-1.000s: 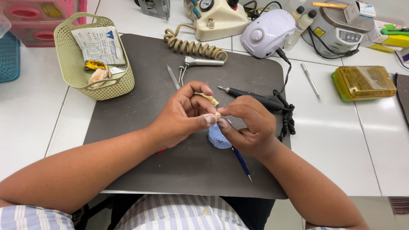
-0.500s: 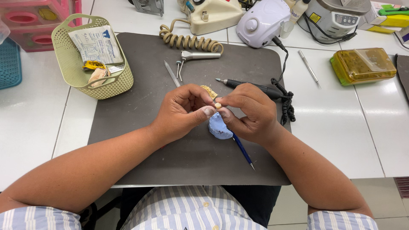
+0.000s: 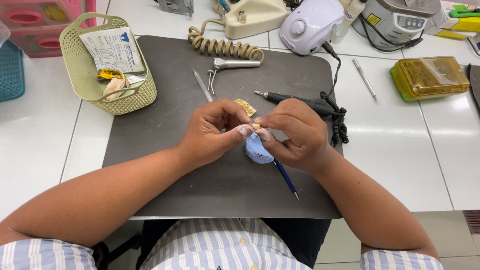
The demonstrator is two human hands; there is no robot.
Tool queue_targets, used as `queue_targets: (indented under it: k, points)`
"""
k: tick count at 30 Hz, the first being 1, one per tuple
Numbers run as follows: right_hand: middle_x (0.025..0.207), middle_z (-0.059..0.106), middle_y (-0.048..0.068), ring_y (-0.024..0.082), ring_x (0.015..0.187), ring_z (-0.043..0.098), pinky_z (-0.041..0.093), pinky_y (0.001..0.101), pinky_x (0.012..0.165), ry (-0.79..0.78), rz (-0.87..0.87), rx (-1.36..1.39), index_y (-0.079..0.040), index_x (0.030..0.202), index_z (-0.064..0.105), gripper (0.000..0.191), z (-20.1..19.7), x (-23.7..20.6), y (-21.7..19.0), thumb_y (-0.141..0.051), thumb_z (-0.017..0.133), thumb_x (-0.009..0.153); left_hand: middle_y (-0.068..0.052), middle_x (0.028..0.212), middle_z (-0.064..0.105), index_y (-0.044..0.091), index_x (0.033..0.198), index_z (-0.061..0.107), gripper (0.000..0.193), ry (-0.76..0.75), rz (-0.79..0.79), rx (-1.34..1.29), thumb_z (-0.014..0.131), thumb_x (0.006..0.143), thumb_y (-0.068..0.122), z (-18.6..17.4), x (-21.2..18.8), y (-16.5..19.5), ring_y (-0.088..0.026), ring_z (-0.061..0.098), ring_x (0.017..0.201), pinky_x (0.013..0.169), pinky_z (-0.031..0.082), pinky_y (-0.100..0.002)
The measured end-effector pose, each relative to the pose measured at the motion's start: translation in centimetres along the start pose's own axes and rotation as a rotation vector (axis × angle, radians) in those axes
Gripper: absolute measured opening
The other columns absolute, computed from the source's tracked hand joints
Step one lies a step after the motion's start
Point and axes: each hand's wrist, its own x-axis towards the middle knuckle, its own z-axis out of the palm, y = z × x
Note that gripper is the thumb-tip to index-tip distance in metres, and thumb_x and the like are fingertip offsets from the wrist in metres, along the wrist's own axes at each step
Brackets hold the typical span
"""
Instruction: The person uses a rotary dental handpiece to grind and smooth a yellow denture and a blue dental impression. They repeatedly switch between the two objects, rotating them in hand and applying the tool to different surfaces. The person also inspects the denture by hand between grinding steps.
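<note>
Over the middle of the dark mat on the table, the left hand (image 3: 212, 132) and right hand (image 3: 295, 135) are pinching a tiny tan piece (image 3: 256, 126) by its edges; it is looking light, stiff and probably brittle.

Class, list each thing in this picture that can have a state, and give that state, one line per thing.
left hand: pinching a small tan piece
right hand: pinching the same piece, blue lump and blue pen beneath it
black handpiece: lying unheld on the grey mat
green basket: upright, holding packets
yellow case: lid shut
coiled cord: slack on the mat
</note>
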Motion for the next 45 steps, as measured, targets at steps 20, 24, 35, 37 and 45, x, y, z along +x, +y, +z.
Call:
queue_targets:
  k: [20,24,35,37,45]
  points:
    - [0.088,0.069,0.009,0.019,0.082,0.068,0.06,0.0364,0.084,0.057,0.009,0.096,0.0,0.096,0.069,0.02,0.5,0.3,-0.7,-0.002,0.085,0.083,0.001,0.091,0.071,0.008,0.102,0.073,0.01,-0.014,0.083,0.265,0.075,0.097,0.017,-0.3,-0.3,1.9,-0.004,0.053,0.071,0.064,0.045,-0.02]
    - [0.089,0.069,0.009,0.021,0.083,0.069,0.061,0.0374,0.087,0.069,0.063,0.113,0.0,0.095,0.068,0.021,1.0,0.1,-0.9,-0.003,0.083,0.082,0.001,0.096,0.069,0.008,0.106,0.073,0.012,-0.065,0.095,0.2,0.072,0.097,0.016,-0.7,-0.9,2.3,-0.004,0.055,0.078,0.071,0.047,-0.021]
    - [0.087,0.068,0.011,0.02,0.084,0.07,0.062,0.0365,0.082,0.075,0.059,0.223,0.0,0.096,0.065,0.024,2.0,0.5,-0.4,-0.005,0.084,0.081,0.002,0.095,0.073,0.01,0.104,0.074,0.014,-0.111,0.062,0.104,0.073,0.1,0.023,-1.2,-0.6,1.8,-0.005,0.055,0.078,0.07,0.046,-0.022]
    - [0.087,0.068,0.011,0.021,0.084,0.071,0.062,0.0359,0.082,0.07,0.073,0.225,-0.001,0.095,0.065,0.024,2.1,0.4,-0.3,-0.005,0.084,0.081,0.001,0.096,0.073,0.01,0.104,0.075,0.014,-0.11,0.063,0.109,0.073,0.1,0.023,-1.3,-0.5,1.8,-0.005,0.055,0.078,0.07,0.045,-0.022]
    - [0.088,0.068,0.009,0.018,0.084,0.071,0.063,0.0359,0.084,0.04,0.111,0.269,-0.002,0.097,0.066,0.027,2.1,0.0,0.3,-0.01,0.086,0.081,0.002,0.094,0.072,0.009,0.104,0.074,0.014,-0.123,-0.045,0.0,0.069,0.102,0.022,-1.3,-0.2,1.4,-0.004,0.055,0.073,0.067,0.045,-0.022]
